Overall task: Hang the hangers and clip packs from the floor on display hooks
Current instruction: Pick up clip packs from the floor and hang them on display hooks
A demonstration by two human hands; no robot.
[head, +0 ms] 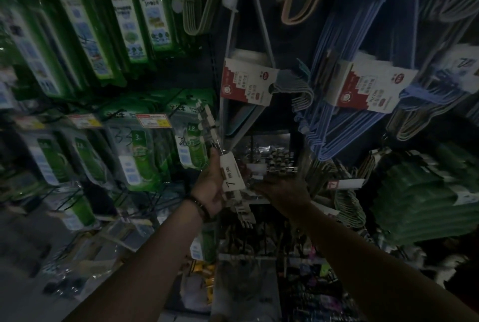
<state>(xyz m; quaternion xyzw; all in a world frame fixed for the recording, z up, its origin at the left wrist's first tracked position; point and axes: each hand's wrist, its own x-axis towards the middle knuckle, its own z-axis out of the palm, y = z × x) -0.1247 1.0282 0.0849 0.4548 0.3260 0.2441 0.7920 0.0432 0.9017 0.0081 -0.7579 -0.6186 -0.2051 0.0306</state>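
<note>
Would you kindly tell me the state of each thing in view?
left hand, grips the clip pack.
clip pack, held up, not yet hung.
right hand, reaching at the rack, grip too dark to tell.
blue hangers, hanging, banded by a card sleeve.
grey hangers, hanging on a hook.
green packs, hanging on hooks.

Clip pack (233, 176) card: a handwritten "7" is being shown.
Green pack (132, 150): a handwritten "33" and a printed "3" are being shown.
Adjacent green pack (193, 145): "1.8" is being shown.

Bare forearms (155, 257), dark, possibly beaded bracelet (201, 207) on left wrist.
</note>
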